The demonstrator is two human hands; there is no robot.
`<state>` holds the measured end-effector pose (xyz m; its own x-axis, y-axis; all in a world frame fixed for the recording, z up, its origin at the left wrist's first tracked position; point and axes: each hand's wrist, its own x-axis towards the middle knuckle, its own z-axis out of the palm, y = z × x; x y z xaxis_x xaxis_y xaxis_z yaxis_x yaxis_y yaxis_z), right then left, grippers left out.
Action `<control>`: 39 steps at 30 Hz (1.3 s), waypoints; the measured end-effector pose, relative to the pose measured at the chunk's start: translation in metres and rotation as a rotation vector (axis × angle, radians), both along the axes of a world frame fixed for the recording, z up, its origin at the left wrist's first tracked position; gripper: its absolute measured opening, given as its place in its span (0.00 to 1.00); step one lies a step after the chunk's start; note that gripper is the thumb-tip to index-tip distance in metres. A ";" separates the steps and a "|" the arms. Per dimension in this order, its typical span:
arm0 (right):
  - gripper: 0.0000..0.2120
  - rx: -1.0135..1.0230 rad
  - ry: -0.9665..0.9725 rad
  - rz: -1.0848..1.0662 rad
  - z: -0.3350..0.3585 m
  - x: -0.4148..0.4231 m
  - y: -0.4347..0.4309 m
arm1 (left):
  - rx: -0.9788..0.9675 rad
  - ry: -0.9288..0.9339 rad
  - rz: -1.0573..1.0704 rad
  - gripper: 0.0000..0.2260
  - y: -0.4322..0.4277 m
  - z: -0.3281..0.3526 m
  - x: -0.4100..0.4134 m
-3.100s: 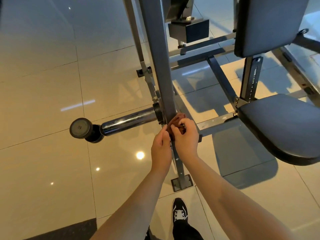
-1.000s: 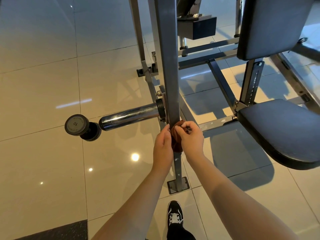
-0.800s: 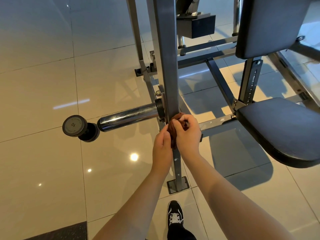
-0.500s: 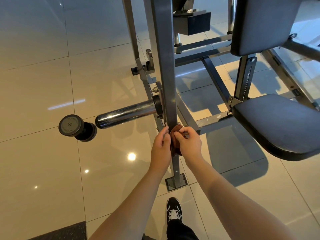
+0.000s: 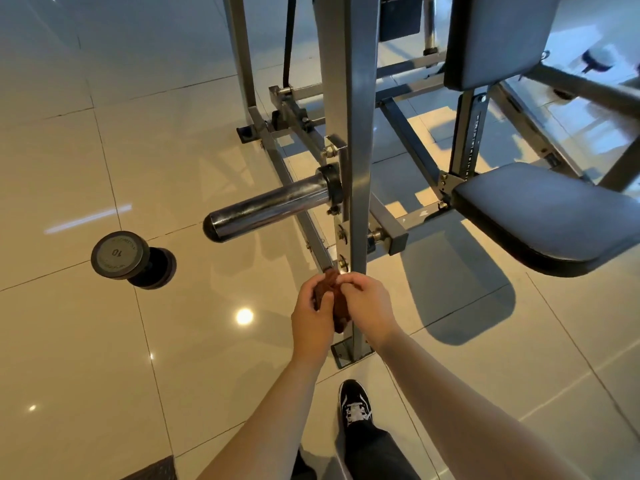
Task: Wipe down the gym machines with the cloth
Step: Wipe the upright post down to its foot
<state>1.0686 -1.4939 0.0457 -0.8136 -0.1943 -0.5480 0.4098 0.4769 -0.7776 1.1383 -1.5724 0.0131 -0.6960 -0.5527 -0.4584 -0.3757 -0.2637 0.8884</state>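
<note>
Our left hand (image 5: 311, 318) and right hand (image 5: 369, 299), both clutching the cloth (image 5: 340, 315), now sit lower down the post (image 5: 358, 133).

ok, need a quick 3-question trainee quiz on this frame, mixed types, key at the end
1. How many hands hold the cloth? A) only one B) both C) neither
2. Fill in: the number on the end of the dumbbell reads ___.
3. True or false: the chrome bar sticking out from the post carries no plates.

Key
1. B: left hand and right hand both grip it.
2. 10
3. True
</note>
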 end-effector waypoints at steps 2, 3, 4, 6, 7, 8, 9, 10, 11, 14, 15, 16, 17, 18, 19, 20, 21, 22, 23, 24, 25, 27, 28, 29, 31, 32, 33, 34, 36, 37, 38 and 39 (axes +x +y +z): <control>0.12 0.083 0.068 -0.117 -0.010 0.003 0.000 | 0.000 -0.033 0.024 0.15 -0.003 -0.010 0.004; 0.12 0.097 0.082 -0.153 -0.015 0.004 0.000 | -0.004 -0.035 0.021 0.15 -0.006 -0.015 0.004; 0.12 0.109 0.096 -0.166 -0.019 0.003 0.001 | -0.007 -0.029 0.004 0.15 -0.008 -0.021 0.003; 0.13 0.121 0.158 -0.173 -0.026 0.000 0.000 | -0.018 -0.020 -0.039 0.15 -0.013 -0.029 -0.002; 0.14 0.113 0.196 -0.179 -0.029 -0.003 -0.002 | -0.030 -0.007 -0.053 0.15 -0.015 -0.031 -0.007; 0.14 0.100 0.227 -0.188 -0.032 -0.007 -0.004 | -0.046 0.014 -0.063 0.16 -0.018 -0.032 -0.012; 0.14 0.088 0.247 -0.203 -0.035 -0.011 -0.006 | -0.065 0.039 -0.073 0.17 -0.020 -0.031 -0.018; 0.15 0.082 0.264 -0.221 -0.037 -0.015 -0.007 | -0.082 0.067 -0.085 0.17 -0.022 -0.029 -0.026; 0.15 0.081 0.279 -0.235 -0.039 -0.020 -0.007 | -0.093 0.101 -0.100 0.17 -0.023 -0.027 -0.034; 0.15 0.063 0.295 -0.245 -0.044 -0.033 -0.004 | -0.140 0.182 -0.133 0.17 -0.019 -0.028 -0.060; 0.14 0.050 0.292 -0.239 -0.047 -0.035 -0.001 | -0.134 0.188 -0.116 0.17 -0.015 -0.031 -0.066; 0.13 0.036 0.295 -0.225 -0.052 -0.035 0.002 | -0.117 0.193 -0.086 0.17 -0.011 -0.035 -0.070; 0.12 0.017 0.301 -0.208 -0.058 -0.033 0.006 | -0.103 0.197 -0.054 0.17 -0.008 -0.042 -0.071; 0.12 -0.007 0.299 -0.194 -0.064 -0.032 0.009 | -0.096 0.199 -0.031 0.17 -0.004 -0.051 -0.070; 0.12 -0.038 0.295 -0.183 -0.069 -0.030 0.012 | -0.103 0.198 -0.027 0.16 0.000 -0.060 -0.068; 0.12 -0.053 0.296 -0.171 -0.073 -0.029 0.014 | -0.121 0.192 -0.034 0.15 0.003 -0.070 -0.066; 0.12 -0.060 0.303 -0.160 -0.077 -0.029 0.016 | -0.141 0.181 -0.042 0.14 0.005 -0.080 -0.062; 0.11 -0.060 0.327 -0.153 -0.078 -0.029 0.016 | -0.162 0.173 -0.049 0.13 0.006 -0.087 -0.059; 0.11 -0.059 0.355 -0.150 -0.078 -0.031 0.017 | -0.180 0.174 -0.050 0.13 0.005 -0.090 -0.059; 0.11 -0.060 0.381 -0.143 -0.078 -0.031 0.018 | -0.204 0.188 -0.047 0.12 0.004 -0.090 -0.060; 0.10 -0.069 0.409 -0.132 -0.076 -0.031 0.020 | -0.234 0.217 -0.041 0.12 0.003 -0.088 -0.062; 0.10 -0.115 0.471 -0.083 -0.075 -0.030 0.024 | -0.302 0.298 -0.015 0.13 0.003 -0.078 -0.066; 0.11 -0.154 0.495 -0.059 -0.075 -0.030 0.025 | -0.336 0.335 -0.002 0.13 0.005 -0.074 -0.067; 0.12 -0.213 0.507 -0.037 -0.073 -0.030 0.025 | -0.369 0.367 0.005 0.14 0.008 -0.071 -0.068; 0.14 -0.293 0.546 0.033 -0.074 -0.033 0.021 | -0.433 0.408 0.011 0.14 0.015 -0.074 -0.068; 0.15 -0.288 0.591 0.070 -0.077 -0.035 0.019 | -0.466 0.427 0.011 0.15 0.017 -0.078 -0.068; 0.15 -0.283 0.628 0.098 -0.081 -0.037 0.018 | -0.495 0.441 0.012 0.15 0.018 -0.082 -0.068; 0.14 -0.285 0.656 0.092 -0.087 -0.039 0.017 | -0.530 0.460 0.001 0.15 0.018 -0.087 -0.067; 0.13 -0.305 0.683 0.024 -0.100 -0.043 0.021 | -0.593 0.509 -0.048 0.16 0.019 -0.091 -0.066; 0.12 -0.313 0.704 -0.004 -0.106 -0.046 0.024 | -0.638 0.529 -0.069 0.16 0.018 -0.093 -0.065; 0.11 -0.317 0.734 -0.029 -0.109 -0.048 0.026 | -0.677 0.542 -0.084 0.16 0.016 -0.095 -0.065; 0.11 -0.329 0.767 -0.063 -0.110 -0.050 0.029 | -0.699 0.544 -0.090 0.16 0.014 -0.097 -0.064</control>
